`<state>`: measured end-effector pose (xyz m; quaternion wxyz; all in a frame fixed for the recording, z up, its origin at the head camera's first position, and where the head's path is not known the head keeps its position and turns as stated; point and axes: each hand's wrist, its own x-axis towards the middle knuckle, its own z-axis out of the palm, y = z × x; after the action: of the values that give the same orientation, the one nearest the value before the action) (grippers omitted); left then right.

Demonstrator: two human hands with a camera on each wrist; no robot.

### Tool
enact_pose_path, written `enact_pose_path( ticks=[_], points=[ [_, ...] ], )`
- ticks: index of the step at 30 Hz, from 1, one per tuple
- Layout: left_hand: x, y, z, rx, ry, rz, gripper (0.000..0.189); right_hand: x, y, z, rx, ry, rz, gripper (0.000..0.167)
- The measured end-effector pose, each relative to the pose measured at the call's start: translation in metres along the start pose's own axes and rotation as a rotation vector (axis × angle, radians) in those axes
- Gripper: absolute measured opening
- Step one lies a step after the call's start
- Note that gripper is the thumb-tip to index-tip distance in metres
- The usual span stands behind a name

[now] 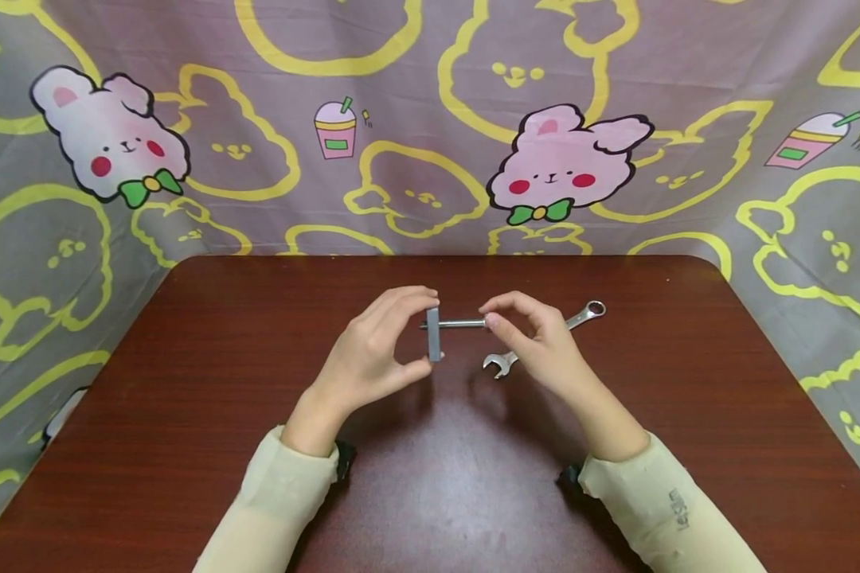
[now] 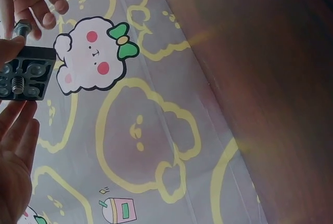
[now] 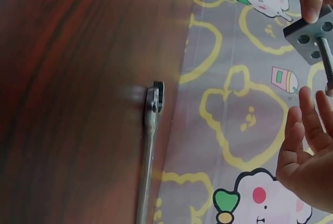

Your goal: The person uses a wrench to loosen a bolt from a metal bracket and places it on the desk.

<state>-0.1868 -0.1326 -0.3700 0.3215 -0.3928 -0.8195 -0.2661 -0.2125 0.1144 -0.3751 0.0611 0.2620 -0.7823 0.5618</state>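
My left hand [image 1: 373, 346] holds a small grey square plate [image 1: 433, 334] on edge, pinched between fingers above and thumb below. Several holes show on the plate's face in the right wrist view. A long bolt [image 1: 462, 323] passes through its middle, and the threaded tip pokes out on the left-hand side. My right hand [image 1: 541, 338] pinches the head end of the bolt between thumb and fingertips. Beneath the right hand, a combination wrench [image 1: 500, 364] lies on the table, its open end toward me and its ring end farther away.
The dark reddish-brown table [image 1: 186, 382] has rounded far corners. A patterned curtain [image 1: 416, 95] with cartoon bunnies hangs behind it and along both sides.
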Motion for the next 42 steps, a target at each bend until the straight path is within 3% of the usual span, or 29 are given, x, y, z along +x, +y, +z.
enact_pose_path(
  ticks=[7, 15, 26, 31, 35, 42],
  points=[
    [0.0013, 0.0012, -0.0012, 0.005, 0.014, 0.031, 0.066, 0.0065, 0.0004, -0.0024, -0.035, -0.041, 0.052, 0.02],
    [0.0005, 0.0003, -0.0013, 0.018, 0.008, 0.027, 0.065, 0.004, 0.0003, 0.0, 0.009, -0.061, 0.074, 0.011],
    [0.001, -0.001, -0.0013, 0.011, -0.004, -0.01, 0.068, -0.0007, 0.0016, 0.0049, 0.025, 0.024, -0.144, 0.021],
    [0.001, -0.0016, -0.0007, 0.008, -0.008, -0.013, 0.069, -0.0008, 0.0034, 0.0055, 0.068, 0.015, -0.185, 0.021],
    [0.0005, -0.002, -0.0005, 0.012, -0.007, -0.009, 0.069, -0.0005, 0.0041, 0.0021, 0.041, 0.003, -0.146, 0.022],
    [0.0023, -0.0001, -0.0011, 0.017, -0.003, 0.017, 0.069, 0.0022, 0.0053, -0.0041, -0.015, -0.037, 0.005, 0.012]
  ],
)
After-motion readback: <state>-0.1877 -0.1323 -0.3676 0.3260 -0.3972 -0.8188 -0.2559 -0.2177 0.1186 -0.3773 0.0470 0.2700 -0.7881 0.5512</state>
